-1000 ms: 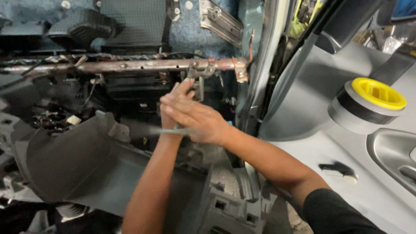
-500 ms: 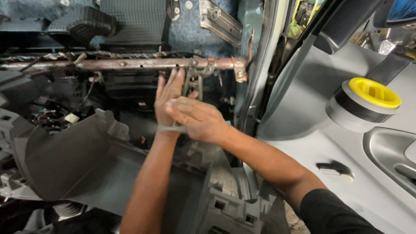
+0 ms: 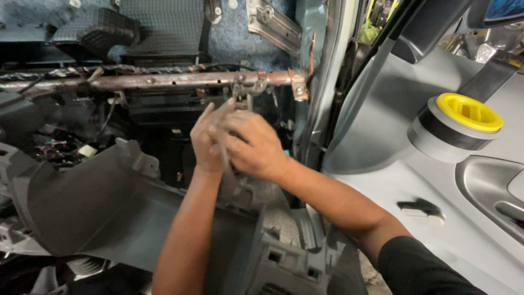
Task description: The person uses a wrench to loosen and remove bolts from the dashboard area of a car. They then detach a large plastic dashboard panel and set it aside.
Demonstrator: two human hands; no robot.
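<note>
Both my hands are raised in front of a rusty metal cross bar [image 3: 164, 81] inside a stripped car cabin. My right hand [image 3: 254, 146] is closed around a thin grey rod-like tool [image 3: 224, 155] that stands nearly upright between the hands. My left hand [image 3: 206, 139] lies flat against the tool's left side. Its fingers are stretched up toward a small metal bracket [image 3: 248, 86] on the bar. The tool's tip is hidden behind my fingers.
A loose dark grey dash panel [image 3: 82, 202] lies below left. To the right is the grey door panel [image 3: 382, 180] with a yellow-topped round ring [image 3: 469, 112], a small black clip [image 3: 420, 210] and a handle recess [image 3: 491, 186]. Wiring [image 3: 54, 150] hangs at left.
The thin tool has swung from lying level under my right hand to nearly upright. My left hand's fingers have stretched up toward the bracket, and both hands have risen slightly.
</note>
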